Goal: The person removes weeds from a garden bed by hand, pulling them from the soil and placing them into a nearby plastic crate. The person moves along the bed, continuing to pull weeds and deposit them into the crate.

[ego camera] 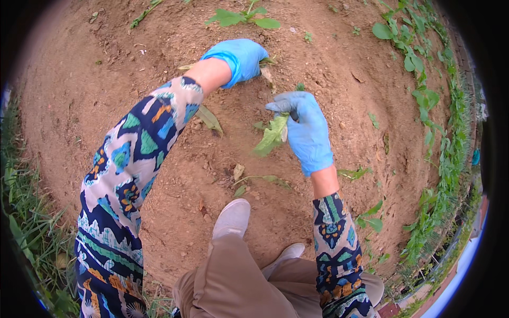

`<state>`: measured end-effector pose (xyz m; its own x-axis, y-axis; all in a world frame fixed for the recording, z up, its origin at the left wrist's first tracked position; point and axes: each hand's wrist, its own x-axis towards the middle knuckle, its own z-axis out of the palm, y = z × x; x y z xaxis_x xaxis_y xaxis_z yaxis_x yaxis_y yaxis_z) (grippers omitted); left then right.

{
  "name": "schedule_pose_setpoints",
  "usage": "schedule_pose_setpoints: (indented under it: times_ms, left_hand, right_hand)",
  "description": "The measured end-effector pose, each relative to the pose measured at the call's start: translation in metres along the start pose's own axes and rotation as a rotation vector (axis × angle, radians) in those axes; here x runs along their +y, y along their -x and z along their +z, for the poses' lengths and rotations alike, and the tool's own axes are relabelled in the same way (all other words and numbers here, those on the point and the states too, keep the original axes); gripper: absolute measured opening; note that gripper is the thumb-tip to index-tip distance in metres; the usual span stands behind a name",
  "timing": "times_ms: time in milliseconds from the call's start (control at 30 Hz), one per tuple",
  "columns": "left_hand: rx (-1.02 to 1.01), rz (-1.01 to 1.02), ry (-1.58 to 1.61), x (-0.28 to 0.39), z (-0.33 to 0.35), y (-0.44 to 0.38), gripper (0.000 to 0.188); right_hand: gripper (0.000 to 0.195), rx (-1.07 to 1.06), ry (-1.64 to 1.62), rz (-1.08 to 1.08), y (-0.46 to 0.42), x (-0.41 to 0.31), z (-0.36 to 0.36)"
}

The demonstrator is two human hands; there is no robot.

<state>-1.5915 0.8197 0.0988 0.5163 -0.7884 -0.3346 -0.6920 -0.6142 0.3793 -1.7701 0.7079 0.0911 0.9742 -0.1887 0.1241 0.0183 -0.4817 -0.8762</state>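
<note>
My left hand (235,61), in a blue disposable glove, reaches out over the bare soil with its fingers curled in. A withered, pale leaf (268,76) sticks out at its fingertips; the grip itself is partly hidden. Nearer to me, my right hand (308,125), gloved the same way, pinches a green leaf (272,137) between thumb and fingers, its blade hanging down to the left. The right glove's fingertips are soiled. Under my left forearm lies a wilting leaf (209,119) on the ground.
Brown soil (171,214) surrounds my grey shoes (232,216). A leafy seedling (244,18) grows at the far side. A long row of green plants (449,159) runs along the right, and grassy plants (35,222) edge the left. A limp plant (262,179) lies by my shoe.
</note>
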Motion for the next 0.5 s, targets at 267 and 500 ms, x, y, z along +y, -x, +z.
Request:
schedule_pose_setpoints:
  times_ms: [267,500]
  left_hand:
    - [0.119,-0.08,-0.021,0.012,0.026,0.041,0.025]
    - [0.458,-0.011,0.089,0.023,0.037,0.048,0.031]
  right_hand:
    - [0.031,0.313,-0.052,0.136,0.05,0.004,-0.002]
    - [0.032,0.407,-0.008,0.155,0.053,-0.006,-0.003]
